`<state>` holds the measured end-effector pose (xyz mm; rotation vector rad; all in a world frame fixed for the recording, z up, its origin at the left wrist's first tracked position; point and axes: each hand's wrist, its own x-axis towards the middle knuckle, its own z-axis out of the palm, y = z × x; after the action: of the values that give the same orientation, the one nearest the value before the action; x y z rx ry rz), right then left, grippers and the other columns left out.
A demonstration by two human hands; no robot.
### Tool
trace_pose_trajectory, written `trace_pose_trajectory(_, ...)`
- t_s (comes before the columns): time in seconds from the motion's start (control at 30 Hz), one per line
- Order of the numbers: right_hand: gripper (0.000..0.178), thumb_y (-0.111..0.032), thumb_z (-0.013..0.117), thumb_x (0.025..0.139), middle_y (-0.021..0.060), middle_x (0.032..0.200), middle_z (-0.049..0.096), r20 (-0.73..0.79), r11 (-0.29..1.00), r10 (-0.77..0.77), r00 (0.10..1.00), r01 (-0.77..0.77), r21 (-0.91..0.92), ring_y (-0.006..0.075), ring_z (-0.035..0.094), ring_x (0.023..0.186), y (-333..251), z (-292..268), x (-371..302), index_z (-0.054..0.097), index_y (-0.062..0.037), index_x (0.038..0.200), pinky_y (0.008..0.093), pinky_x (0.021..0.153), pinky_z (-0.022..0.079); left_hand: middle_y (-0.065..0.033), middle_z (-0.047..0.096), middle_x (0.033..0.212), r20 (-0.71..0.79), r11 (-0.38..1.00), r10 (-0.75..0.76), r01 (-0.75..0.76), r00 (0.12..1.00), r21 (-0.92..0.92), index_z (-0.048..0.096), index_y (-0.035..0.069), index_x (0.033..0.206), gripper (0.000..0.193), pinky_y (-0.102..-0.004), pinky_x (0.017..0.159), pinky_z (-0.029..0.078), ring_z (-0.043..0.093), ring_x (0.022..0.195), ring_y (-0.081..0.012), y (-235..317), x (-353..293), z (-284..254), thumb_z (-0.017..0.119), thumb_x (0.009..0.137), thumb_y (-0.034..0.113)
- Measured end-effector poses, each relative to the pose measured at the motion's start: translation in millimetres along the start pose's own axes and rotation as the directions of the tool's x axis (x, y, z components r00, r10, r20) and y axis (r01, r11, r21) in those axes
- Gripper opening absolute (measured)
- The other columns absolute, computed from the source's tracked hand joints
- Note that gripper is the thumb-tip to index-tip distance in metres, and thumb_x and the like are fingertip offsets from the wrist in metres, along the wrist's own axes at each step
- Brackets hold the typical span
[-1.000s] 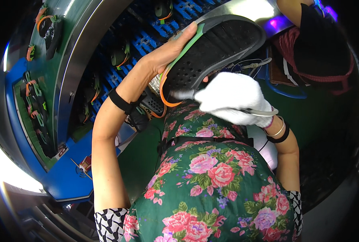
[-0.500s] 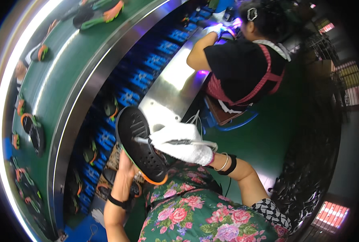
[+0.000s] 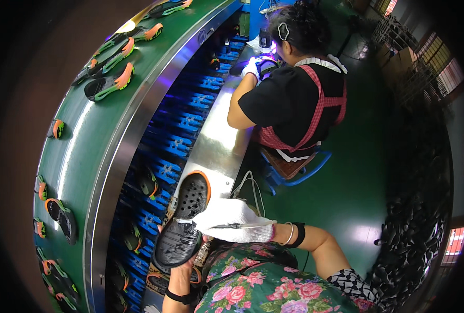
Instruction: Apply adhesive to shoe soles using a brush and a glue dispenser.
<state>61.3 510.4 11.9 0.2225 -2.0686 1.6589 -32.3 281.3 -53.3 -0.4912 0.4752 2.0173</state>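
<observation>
Head view: co-worker (image 3: 294,99) ahead; conveyor (image 3: 107,125) left of held sole (image 3: 185,219).

this is a shoe factory line. a long green belt (image 3: 112,125) curves past, carrying rows of black soles (image 3: 109,83) with orange and green trim. beside it runs a track of blue holders (image 3: 182,125), some bearing soles, and a steel desk (image 3: 216,141). a co-worker (image 3: 294,99) in an apron sits on a stool at the desk, working under violet light. the floor (image 3: 346,198) is green, with dark heaps (image 3: 414,229) of parts on the right.
</observation>
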Motion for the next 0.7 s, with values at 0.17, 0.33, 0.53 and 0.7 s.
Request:
trace_pose_trajectory(0.17,0.023,-0.006,0.079,0.084,0.0095,0.104,0.078,-0.131,0.998,0.059,0.99,-0.06,0.0,0.0256,0.074,0.09,-9.6,1.9,-7.7,0.078,-0.0048,0.107,0.0372,0.081,0.057,-0.0112,0.071,0.116,-0.035,0.957,0.164,-0.15,0.986,0.249,0.064,0.003,0.121,0.052,-0.0391,0.098,0.052,0.068,0.101,-0.0272,-14.9,-0.5,2.3,0.061,0.097,0.049)
trace_pose_trajectory(0.33,0.025,-0.007,0.079,0.082,0.0076,0.103,0.079,-0.181,0.959,-0.15,0.972,0.098,-0.266,0.0257,0.074,0.092,-10.0,5.8,-5.5,0.078,-0.006,0.107,0.0397,0.081,0.055,-0.0166,0.055,0.15,0.305,1.0,0.023,-0.021,0.952,-0.011,0.047,0.003,0.151,0.085,-0.0525,0.118,0.04,0.055,0.135,-0.035,-22.2,4.4,-1.7,0.056,0.095,0.067)
trace_pose_trajectory(0.53,0.023,0.0,0.082,0.08,0.0109,0.101,0.078,-0.109,0.916,-0.2,0.974,0.146,-0.374,0.0264,0.075,0.09,-22.2,-3.5,9.4,0.077,-0.002,0.102,0.0405,0.087,0.06,-0.0146,0.051,0.155,0.209,0.998,0.0,0.013,0.978,-0.06,0.044,0.01,0.155,0.081,-0.0547,0.12,0.036,0.052,0.139,-0.0363,-29.4,9.8,8.9,0.051,0.098,0.067)
trace_pose_trajectory(0.7,0.02,0.0,0.08,0.083,0.0112,0.107,0.078,-0.072,0.925,-0.087,0.994,0.053,-0.377,0.0297,0.074,0.103,-21.6,-2.3,19.0,0.078,-0.005,0.102,0.0419,0.09,0.059,-0.0109,0.064,0.141,0.148,0.985,-0.016,0.041,0.989,-0.165,0.057,0.013,0.144,0.077,-0.0544,0.116,0.04,0.059,0.128,-0.0336,-37.2,17.8,24.3,0.061,0.092,0.07)
